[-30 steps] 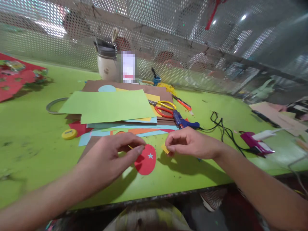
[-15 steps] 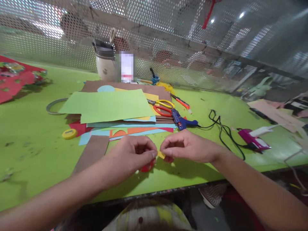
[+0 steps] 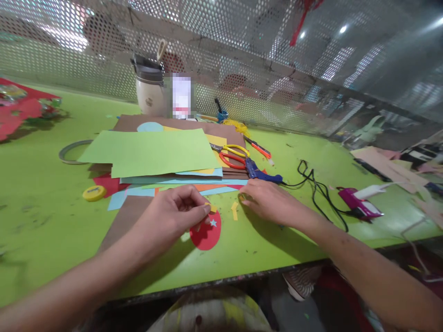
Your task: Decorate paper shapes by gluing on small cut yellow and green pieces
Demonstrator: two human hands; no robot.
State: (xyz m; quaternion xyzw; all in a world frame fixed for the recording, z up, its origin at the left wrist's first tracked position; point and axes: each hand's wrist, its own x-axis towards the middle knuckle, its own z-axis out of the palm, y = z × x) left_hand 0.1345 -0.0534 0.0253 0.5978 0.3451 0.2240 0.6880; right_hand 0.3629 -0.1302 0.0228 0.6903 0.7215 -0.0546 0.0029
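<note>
A scuffed lime-green worktop (image 3: 41, 216) carries a red paper oval (image 3: 207, 235) with a pale star just under the left fingers (image 3: 202, 210), and a small yellow strip (image 3: 235, 211) between them and the right fingers (image 3: 247, 196). Beyond both lies a stack of coloured sheets (image 3: 152, 152), with a blue glue gun (image 3: 261, 174) just past the right fingers. A black cord (image 3: 316, 186) and a pink glue gun (image 3: 358, 206) lie farther right, and a yellow disc (image 3: 94, 192) lies well left.

Left hand (image 3: 170, 216) and right hand (image 3: 268, 200) are bare, forearms too. A yellow-green patterned garment (image 3: 214, 318) covers the lap
</note>
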